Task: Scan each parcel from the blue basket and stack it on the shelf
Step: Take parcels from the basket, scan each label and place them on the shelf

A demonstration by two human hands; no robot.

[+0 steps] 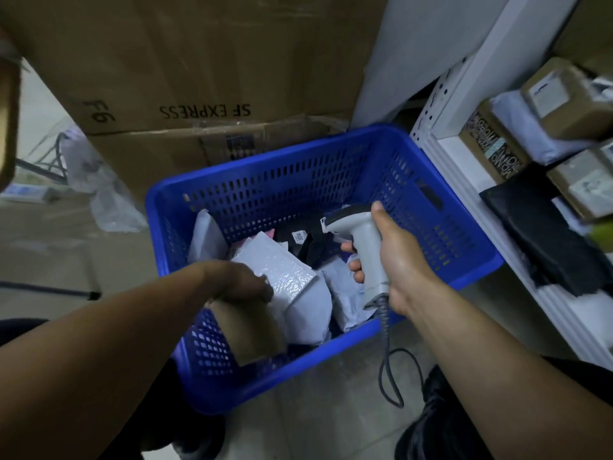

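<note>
The blue basket (431,207) stands on the floor below me, holding several parcels. My left hand (238,280) reaches into its near left corner and grips the top of a brown cardboard parcel (252,330). Beside it lies a white bubble mailer (282,270), with grey poly bags and a black bag (298,234) further in. My right hand (394,257) holds a grey corded barcode scanner (361,240) by its handle above the basket, its head pointing left. The white shelf (464,161) at the right carries several stacked parcels.
Large SF Express cardboard cartons (205,78) stand behind the basket. On the shelf are brown boxes (564,104) and a black bag (544,234). A clear plastic bag (109,200) lies on the floor at the left. The scanner cable (388,370) hangs down past the basket's near rim.
</note>
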